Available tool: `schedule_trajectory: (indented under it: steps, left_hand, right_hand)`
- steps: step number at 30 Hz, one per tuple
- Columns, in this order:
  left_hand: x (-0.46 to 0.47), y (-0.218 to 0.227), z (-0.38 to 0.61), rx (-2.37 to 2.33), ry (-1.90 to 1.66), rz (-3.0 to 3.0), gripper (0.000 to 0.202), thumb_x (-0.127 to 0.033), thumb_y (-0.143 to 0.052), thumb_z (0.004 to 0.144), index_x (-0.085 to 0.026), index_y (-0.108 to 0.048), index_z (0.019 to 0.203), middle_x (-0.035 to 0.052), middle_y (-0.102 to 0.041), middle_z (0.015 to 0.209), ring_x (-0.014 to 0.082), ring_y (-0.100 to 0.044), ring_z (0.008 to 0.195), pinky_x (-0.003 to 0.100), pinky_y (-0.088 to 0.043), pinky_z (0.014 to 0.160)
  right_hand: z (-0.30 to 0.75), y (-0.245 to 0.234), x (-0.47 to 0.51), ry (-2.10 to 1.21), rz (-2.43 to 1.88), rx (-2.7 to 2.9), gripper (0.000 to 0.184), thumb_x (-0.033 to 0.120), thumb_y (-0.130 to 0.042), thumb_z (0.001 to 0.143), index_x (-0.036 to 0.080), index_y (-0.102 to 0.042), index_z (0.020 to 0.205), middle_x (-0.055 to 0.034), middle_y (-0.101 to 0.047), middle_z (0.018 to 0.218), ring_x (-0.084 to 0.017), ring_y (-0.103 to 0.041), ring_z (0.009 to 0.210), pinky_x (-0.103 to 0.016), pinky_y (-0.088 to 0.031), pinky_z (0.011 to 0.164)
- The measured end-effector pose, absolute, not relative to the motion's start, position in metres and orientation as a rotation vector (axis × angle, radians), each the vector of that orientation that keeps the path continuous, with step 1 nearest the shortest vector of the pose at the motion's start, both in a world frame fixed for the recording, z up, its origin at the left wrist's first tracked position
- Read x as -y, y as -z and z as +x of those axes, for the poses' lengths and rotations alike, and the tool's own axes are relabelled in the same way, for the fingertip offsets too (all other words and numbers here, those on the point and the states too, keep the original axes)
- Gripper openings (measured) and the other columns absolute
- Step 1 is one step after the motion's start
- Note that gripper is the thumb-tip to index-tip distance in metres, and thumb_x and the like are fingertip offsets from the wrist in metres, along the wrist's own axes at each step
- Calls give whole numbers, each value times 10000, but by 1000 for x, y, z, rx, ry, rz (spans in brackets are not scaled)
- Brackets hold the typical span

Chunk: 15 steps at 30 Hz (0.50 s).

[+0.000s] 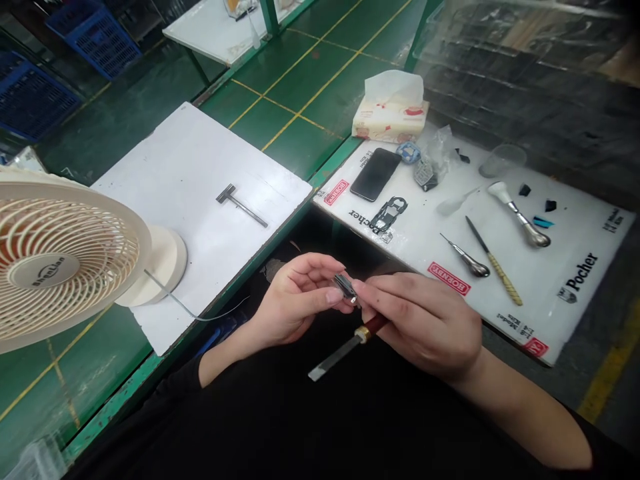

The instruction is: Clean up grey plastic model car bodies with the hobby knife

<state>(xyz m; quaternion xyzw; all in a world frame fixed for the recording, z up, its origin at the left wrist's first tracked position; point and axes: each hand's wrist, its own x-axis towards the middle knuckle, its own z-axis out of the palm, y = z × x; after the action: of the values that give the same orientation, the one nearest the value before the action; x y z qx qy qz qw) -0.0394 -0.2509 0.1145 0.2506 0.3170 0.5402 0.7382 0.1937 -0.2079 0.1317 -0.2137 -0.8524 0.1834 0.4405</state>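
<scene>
A small dark metal part (pixel 343 285) is pinched in the left hand (pixel 295 293), off the printed tabletop's (pixel 540 283) near edge, slanting lengthwise toward the right hand (pixel 430 320), whose curled fingers touch it and grip a flat file (pixel 336 357). A smartphone (pixel 375 175) lies near that tabletop's left edge; a fan (pixel 75 267) overhangs the white tabletop's (pixel 193 157) left edge.

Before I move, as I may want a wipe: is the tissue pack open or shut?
The tissue pack is open: a white tissue sticks up from its top.

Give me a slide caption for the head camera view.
Left hand and right hand meet at a small dark part, the right also gripping a brown-handled flat-bladed tool.
</scene>
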Motion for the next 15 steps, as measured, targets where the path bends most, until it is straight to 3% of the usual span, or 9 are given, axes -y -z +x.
schedule_trajectory:
  steps: [5,8,11,15]
  left_hand:
    - [249,-116,-40,-684,-1131,470,313,-178,-1083,918,-198,-935,1194,69,-943,1087,170,-918,885,244,-781,837]
    - [247,-111,-39,-635,-1112,462,315,-153,-1057,941,-222,-939,1225,70,-952,1130,188,-932,949,277,-799,868]
    - [243,-107,-35,-588,-1106,488,335,-122,-1029,963,-245,-935,1260,63,-955,1158,191,-937,979,280,-802,863]
    - [237,-107,-26,-598,-1090,518,363,-93,-1032,947,-254,-934,1258,62,-959,1195,202,-933,1019,281,-803,854]
  right_hand:
    - [197,-128,206,-434,-561,2139,566,35,-802,1085,233,-766,1614,-106,-930,1228,-252,-893,926,-390,-754,772]
    - [195,-127,210,-718,-722,1930,400,63,-829,1090,295,-883,1412,-54,-932,1169,-233,-903,960,-356,-766,807]
    - [196,-124,214,-1085,-933,1602,210,160,-864,1099,304,-959,1219,-49,-922,1063,-227,-866,868,-350,-720,720]
    - [202,-123,214,-1608,-974,1074,75,333,-977,1059,317,-983,1132,-43,-885,924,-133,-678,622,-271,-566,570]
